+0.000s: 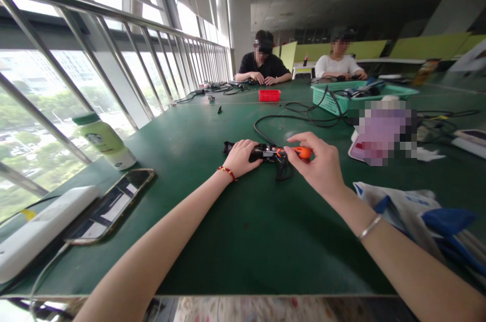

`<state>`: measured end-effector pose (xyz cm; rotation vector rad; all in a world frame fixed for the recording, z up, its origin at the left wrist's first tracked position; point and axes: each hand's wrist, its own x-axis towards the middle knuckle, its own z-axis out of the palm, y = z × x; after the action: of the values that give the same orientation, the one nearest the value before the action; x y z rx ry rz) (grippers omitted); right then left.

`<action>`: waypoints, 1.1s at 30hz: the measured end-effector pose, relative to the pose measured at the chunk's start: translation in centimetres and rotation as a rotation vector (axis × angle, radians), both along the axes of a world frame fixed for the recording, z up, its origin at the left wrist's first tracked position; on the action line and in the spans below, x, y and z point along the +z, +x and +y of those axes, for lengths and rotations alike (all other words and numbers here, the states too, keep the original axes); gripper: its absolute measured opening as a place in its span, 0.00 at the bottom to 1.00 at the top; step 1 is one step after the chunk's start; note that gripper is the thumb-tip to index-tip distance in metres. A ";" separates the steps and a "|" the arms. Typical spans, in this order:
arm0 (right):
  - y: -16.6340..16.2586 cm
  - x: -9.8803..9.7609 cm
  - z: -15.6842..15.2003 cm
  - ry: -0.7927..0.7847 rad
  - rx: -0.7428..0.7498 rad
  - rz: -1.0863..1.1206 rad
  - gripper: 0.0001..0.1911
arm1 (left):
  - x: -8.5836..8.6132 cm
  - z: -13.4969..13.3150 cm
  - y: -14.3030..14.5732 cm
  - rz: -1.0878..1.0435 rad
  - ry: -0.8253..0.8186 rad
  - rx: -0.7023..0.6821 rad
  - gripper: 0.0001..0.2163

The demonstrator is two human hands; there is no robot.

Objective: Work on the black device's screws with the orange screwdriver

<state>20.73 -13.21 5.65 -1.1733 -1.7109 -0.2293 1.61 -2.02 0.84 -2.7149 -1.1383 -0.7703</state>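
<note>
A long black corded device (258, 152) lies on the green table in front of me, its exact kind not plain. My left hand (241, 155) is closed over its left part and presses it to the table. In my right hand (317, 160) is a screwdriver (302, 152) with an orange handle, pinched by the thumb and fingers. Its shaft points left and meets the right end of the device; the tip is too small to make out. A short loop of black cable (284, 170) lies just below that end.
On the left are a green bottle (104, 139), a phone (110, 210) and a white power strip (45, 231). A red box (269, 95) stands farther back. To the right are a green basket (330, 102), black cables (299, 118) and a plastic bag (413, 210). Two people sit across the table.
</note>
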 end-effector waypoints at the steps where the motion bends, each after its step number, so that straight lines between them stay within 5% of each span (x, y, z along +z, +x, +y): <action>1: 0.0 -0.1 0.0 0.011 0.006 0.011 0.11 | 0.0 0.0 0.0 0.003 -0.001 0.001 0.19; 6: 0.0 -0.2 0.3 0.124 0.079 0.012 0.20 | -0.1 0.1 0.0 0.013 -0.002 0.000 0.19; 11: -0.1 -0.2 0.1 0.030 0.033 -0.028 0.12 | -0.2 0.2 0.0 0.024 0.007 -0.003 0.19; 18: -0.1 -0.4 0.4 0.121 0.058 0.038 0.19 | -0.3 0.1 0.1 0.042 -0.003 0.013 0.19; 23: 0.0 -0.3 0.2 0.007 -0.005 0.004 0.14 | -0.2 0.0 0.1 0.052 0.008 0.019 0.18; 30: 0.0 -0.3 0.4 0.145 0.038 0.017 0.19 | -0.3 -0.1 0.2 0.058 0.029 0.028 0.19; 33: 0.0 -0.2 0.3 0.078 0.015 -0.009 0.15 | -0.4 0.0 0.2 0.064 0.015 0.023 0.19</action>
<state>20.69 -12.92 5.41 -1.1035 -1.7024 -0.2901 1.82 -2.05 0.44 -2.6884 -1.1428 -0.6806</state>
